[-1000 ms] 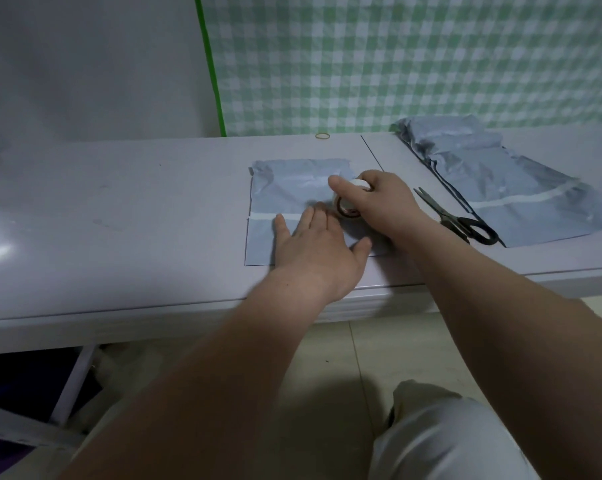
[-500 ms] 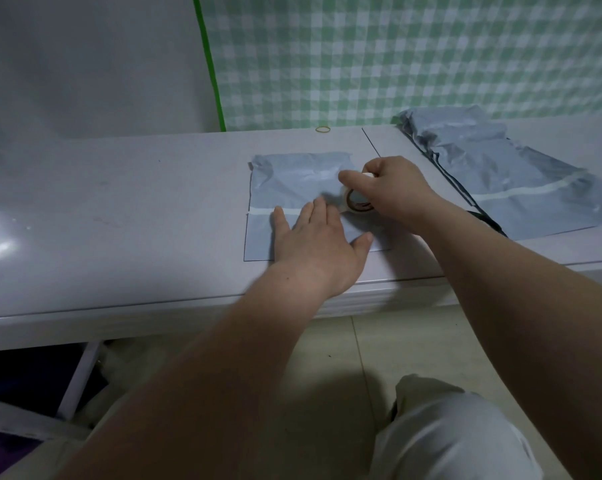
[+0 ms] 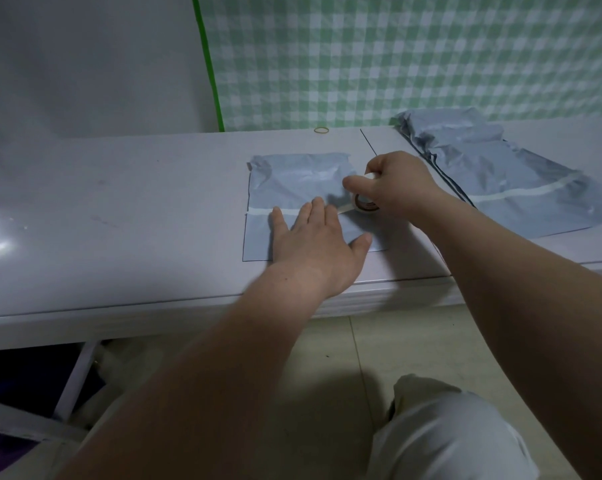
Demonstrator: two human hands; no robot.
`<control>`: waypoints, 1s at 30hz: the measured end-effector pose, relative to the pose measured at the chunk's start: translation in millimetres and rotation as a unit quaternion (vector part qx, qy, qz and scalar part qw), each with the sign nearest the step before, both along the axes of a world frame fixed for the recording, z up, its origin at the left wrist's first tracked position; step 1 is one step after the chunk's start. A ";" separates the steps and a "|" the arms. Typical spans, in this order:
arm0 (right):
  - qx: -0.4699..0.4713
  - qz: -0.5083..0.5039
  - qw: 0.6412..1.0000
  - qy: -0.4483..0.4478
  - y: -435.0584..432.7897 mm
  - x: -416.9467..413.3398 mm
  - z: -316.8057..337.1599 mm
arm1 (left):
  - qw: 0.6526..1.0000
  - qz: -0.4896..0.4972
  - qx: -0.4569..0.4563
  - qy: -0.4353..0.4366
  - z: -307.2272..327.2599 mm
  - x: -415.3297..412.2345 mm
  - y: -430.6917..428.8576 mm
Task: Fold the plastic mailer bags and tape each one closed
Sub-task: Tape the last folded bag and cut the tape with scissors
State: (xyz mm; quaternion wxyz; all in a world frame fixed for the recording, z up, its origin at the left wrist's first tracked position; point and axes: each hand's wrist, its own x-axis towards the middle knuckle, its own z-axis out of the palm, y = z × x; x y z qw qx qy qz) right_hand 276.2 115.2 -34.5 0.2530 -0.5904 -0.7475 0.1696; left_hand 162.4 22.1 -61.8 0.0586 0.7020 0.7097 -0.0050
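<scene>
Taping is under way at frame centre, where a folded grey mailer bag (image 3: 292, 181) lies flat on the counter (image 3: 136, 202). The left hand (image 3: 313, 244) presses the fold with straight fingers, its grip holding nothing. The right hand (image 3: 400, 183) has its grip curled round a roll of tape (image 3: 363, 204) at the seam's right end. Next, probably, the pale strip (image 3: 261, 212) must run past the edge and be cut. A pile of bags (image 3: 500, 174) waits at upper right.
</scene>
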 end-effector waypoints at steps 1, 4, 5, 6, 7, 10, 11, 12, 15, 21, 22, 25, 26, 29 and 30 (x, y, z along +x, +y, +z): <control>0.003 -0.002 1.000 -0.003 0.2 -0.1 0.1 | 1.000 0.001 -0.001 -0.001 0.1 0.3 0.1; 0.010 0.000 1.000 0.011 0.3 0.0 -2.4 | 1.000 0.007 -0.012 -0.016 1.3 0.8 1.7; 0.008 0.001 1.000 0.022 0.3 0.4 -3.7 | 1.000 0.009 -0.018 -0.024 1.9 1.0 2.8; 0.004 0.003 0.999 0.033 0.1 1.2 -4.9 | 0.999 0.011 -0.023 -0.030 2.4 1.3 3.6; 0.000 0.006 0.999 0.043 -0.3 2.1 -5.7 | 0.999 0.011 -0.025 -0.032 2.7 1.9 4.3; -0.001 0.018 0.997 0.071 -1.8 4.9 -6.7 | 0.999 -0.004 -0.012 -0.031 2.4 5.4 6.8; -0.001 0.021 0.997 0.081 -1.8 6.1 -7.0 | 0.999 -0.010 -0.008 -0.036 1.9 6.9 7.6; -0.003 0.023 0.996 0.090 -1.6 7.2 -7.4 | 0.999 -0.013 -0.008 -0.042 1.3 8.1 8.3; -0.009 0.030 0.995 0.097 -1.6 9.2 -7.6 | 0.998 -0.014 -0.015 -0.055 -1.0 8.8 10.0; -0.016 0.025 0.997 0.069 -2.7 8.1 -7.8 | 0.999 -0.010 -0.018 -0.049 -2.1 9.7 10.2; -0.018 0.026 0.997 0.069 -3.3 7.7 -6.9 | 0.999 -0.009 -0.017 -0.047 -2.1 10.1 10.2; -0.027 0.020 0.997 0.070 -5.3 6.4 -4.0 | 0.999 -0.010 -0.014 -0.037 -0.8 10.6 10.0; -0.030 0.020 0.997 0.069 -5.4 6.2 -3.6 | 0.999 -0.011 -0.014 -0.031 0.0 10.7 9.8; -0.030 0.019 0.997 0.063 -3.6 7.1 -3.3 | 1.000 -0.011 -0.018 -0.015 1.5 11.2 9.5; -0.031 0.018 0.997 0.062 -2.9 7.8 -3.0 | 1.000 -0.011 -0.018 -0.013 1.5 11.2 9.5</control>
